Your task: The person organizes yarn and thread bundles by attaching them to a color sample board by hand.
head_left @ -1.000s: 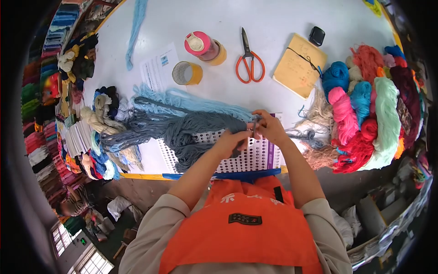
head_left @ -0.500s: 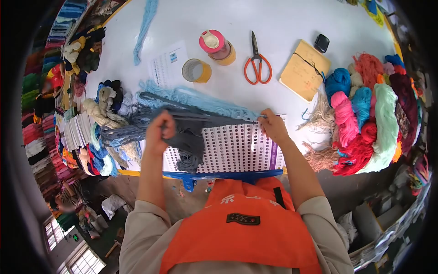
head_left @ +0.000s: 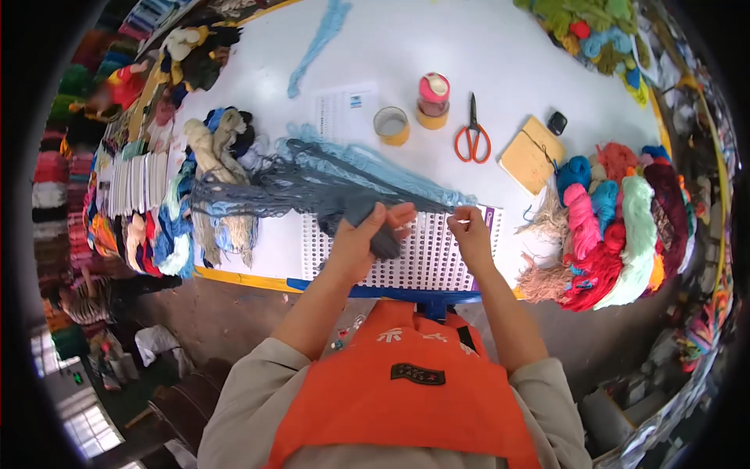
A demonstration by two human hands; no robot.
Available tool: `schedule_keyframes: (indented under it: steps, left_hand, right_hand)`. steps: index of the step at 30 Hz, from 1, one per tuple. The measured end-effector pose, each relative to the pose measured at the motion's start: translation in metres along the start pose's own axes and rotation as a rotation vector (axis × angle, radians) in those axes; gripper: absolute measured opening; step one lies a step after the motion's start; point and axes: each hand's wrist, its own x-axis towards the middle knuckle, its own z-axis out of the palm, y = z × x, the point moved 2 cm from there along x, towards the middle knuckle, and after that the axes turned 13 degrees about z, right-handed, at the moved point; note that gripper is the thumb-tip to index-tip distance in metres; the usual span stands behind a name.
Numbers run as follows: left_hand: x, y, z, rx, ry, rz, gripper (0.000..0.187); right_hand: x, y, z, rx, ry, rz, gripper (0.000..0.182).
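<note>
A dark slate-grey yarn skein (head_left: 273, 184) stretches from the left over the table, with a thicker bunch gathered at my left hand (head_left: 366, 238). Grey yarn passes between the thumb and the partly extended fingers of that hand. My right hand (head_left: 471, 234) is pinched at the right-hand end of the grey strands, near the tips of light blue yarn (head_left: 406, 181). That light blue yarn lies just behind the grey. Beneath both hands is a white card with rows of dark holes or dots (head_left: 422, 262), partly covered by the yarn.
Orange-handled scissors (head_left: 473, 141), a tape roll (head_left: 391, 125), a pink-lidded jar (head_left: 433, 94) and a tan notebook (head_left: 531, 156) lie beyond my hands. Colourful yarn skeins (head_left: 601, 227) are heaped at the right. More yarn and a stack of booklets (head_left: 139, 184) sit left.
My left hand has moved right, closer to my right hand, bringing the bunched grey yarn along. My right hand stays at the strand end. The camera view has shifted.
</note>
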Motion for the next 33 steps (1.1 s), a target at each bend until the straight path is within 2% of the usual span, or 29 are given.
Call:
schedule_keyframes:
  steps: [2, 3, 5, 8, 12, 13, 15, 18, 22, 25, 27, 28, 30, 33]
  left_hand:
    - [-0.019, 0.013, 0.014, -0.121, -0.1, 0.002, 0.035]
    - [-0.029, 0.019, 0.019, -0.157, -0.147, 0.013, 0.036]
    - [-0.044, 0.024, 0.022, -0.206, -0.201, 0.0, 0.043]
    - [-0.067, 0.036, 0.035, -0.051, -0.354, 0.065, 0.051]
    - [-0.089, 0.05, 0.037, -0.035, -0.429, 0.08, 0.053]
    - [-0.095, 0.054, 0.037, -0.059, -0.408, 0.074, 0.047]
    - [-0.103, 0.059, 0.035, -0.084, -0.39, 0.072, 0.041]
    - [-0.111, 0.061, 0.034, 0.224, -0.369, 0.226, 0.03]
    - [-0.12, 0.065, 0.028, 0.168, -0.349, 0.226, 0.03]
    - [-0.121, 0.067, 0.02, 0.15, -0.318, 0.168, 0.035]
    - [-0.12, 0.069, 0.015, 0.297, -0.471, 0.297, 0.045]
    - [-0.121, 0.07, 0.016, 0.297, -0.472, 0.298, 0.045]
    - [-0.122, 0.069, 0.017, -0.129, -0.4, 0.089, 0.057]
    - [-0.119, 0.068, 0.015, -0.077, -0.503, 0.115, 0.059]
  right_hand:
    - [-0.053, -0.051, 0.002, 0.52, -0.247, 0.124, 0.011]
    - [-0.083, -0.08, 0.001, 0.592, -0.292, 0.116, 0.006]
    - [-0.125, -0.116, 0.003, 0.566, -0.349, 0.04, 0.006]
    - [-0.159, -0.135, 0.013, 0.384, -0.31, -0.086, 0.011]
    - [-0.183, -0.14, 0.021, 0.385, -0.273, -0.208, 0.013]
    - [-0.189, -0.141, 0.022, 0.379, -0.271, -0.219, 0.013]
    - [-0.199, -0.141, 0.027, 0.474, -0.301, -0.142, 0.011]
    - [-0.209, -0.141, 0.032, 0.477, -0.298, -0.099, 0.01]
    - [-0.222, -0.147, 0.039, 0.557, -0.302, -0.073, 0.009]
    - [-0.226, -0.147, 0.04, 0.663, -0.336, -0.03, 0.007]
    - [-0.228, -0.149, 0.039, 0.859, -0.426, 0.021, 0.007]
    - [-0.223, -0.147, 0.037, 0.875, -0.488, -0.002, 0.007]
    - [-0.226, -0.147, 0.038, 0.799, -0.443, -0.016, 0.007]
    - [-0.236, -0.158, 0.045, 0.622, -0.342, -0.035, 0.009]
